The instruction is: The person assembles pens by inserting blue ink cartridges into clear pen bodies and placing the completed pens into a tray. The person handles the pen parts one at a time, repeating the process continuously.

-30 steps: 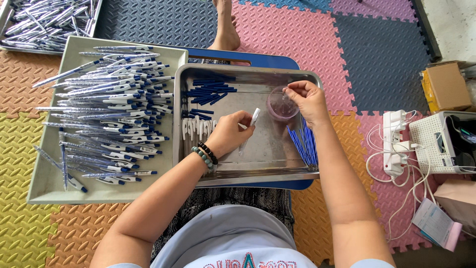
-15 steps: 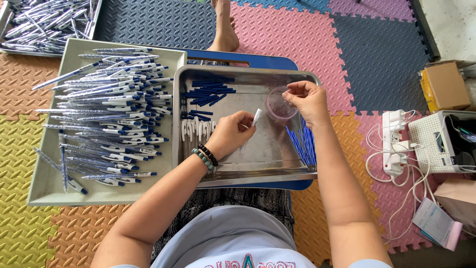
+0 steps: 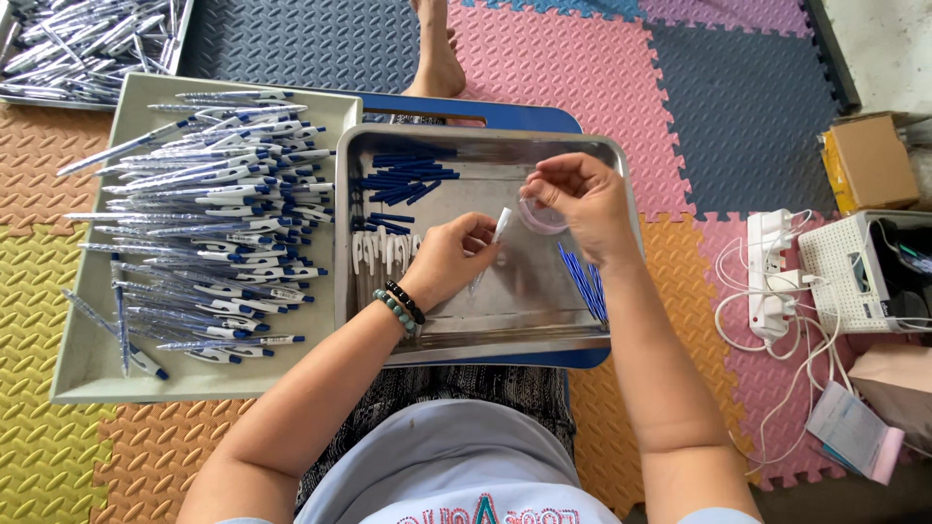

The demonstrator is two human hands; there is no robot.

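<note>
My left hand (image 3: 449, 257) holds a clear pen barrel (image 3: 493, 245) with its white end up, over the metal tray (image 3: 485, 335) on my lap. My right hand (image 3: 582, 202) is just right of it, fingertips pinched on something too small to make out, above a small pink-rimmed clear cup (image 3: 540, 217). Inside the tray lie blue pen parts (image 3: 403, 175) at the back left, white clips (image 3: 381, 247) under my left hand, and thin blue refills (image 3: 584, 281) by my right wrist.
A beige tray (image 3: 92, 364) heaped with blue-and-white pens (image 3: 214, 213) sits to the left. Another tray of pens (image 3: 68, 49) is at the far left. A person's bare foot (image 3: 437, 53) rests beyond the metal tray. A power strip (image 3: 772, 277), cardboard box (image 3: 869, 160) and white basket (image 3: 854, 277) stand right.
My right hand has lifted slightly from the cup and drawn toward the pen barrel. My left hand has held the barrel in nearly the same place.
</note>
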